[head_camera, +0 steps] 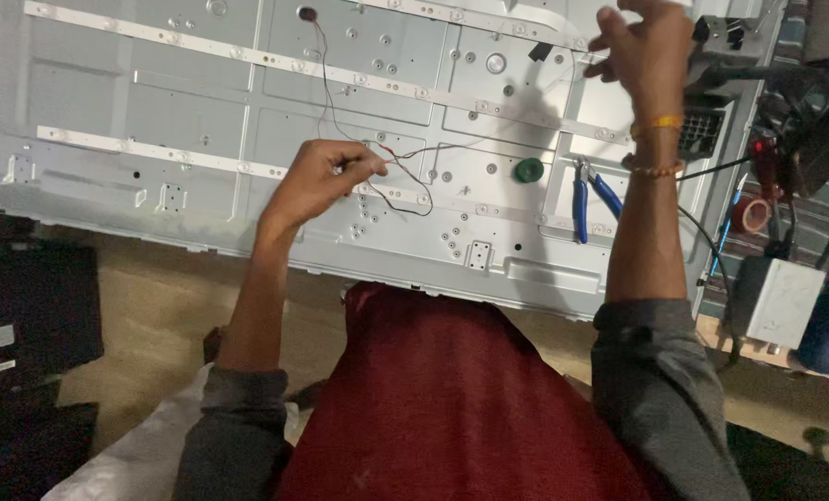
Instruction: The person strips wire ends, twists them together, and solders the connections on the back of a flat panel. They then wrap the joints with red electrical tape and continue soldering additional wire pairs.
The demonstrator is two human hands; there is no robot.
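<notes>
Dim, soft (slightly blurred) indoor light.

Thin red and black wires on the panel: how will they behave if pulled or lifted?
The thin red and black wires loop loosely across the grey metal panel, so they are probably floppy and light. The left hand pinches them at one end; they would likely trail and sag rather than hold shape. Being so thin, they may snag on the white strips or break if tugged hard.

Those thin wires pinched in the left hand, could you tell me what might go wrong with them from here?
The left hand pinches the thin red and black wires, which loop loosely over the metal panel; a tug could strain or snap them. The blue-handled pliers lie close by and might snag the slack.
</notes>
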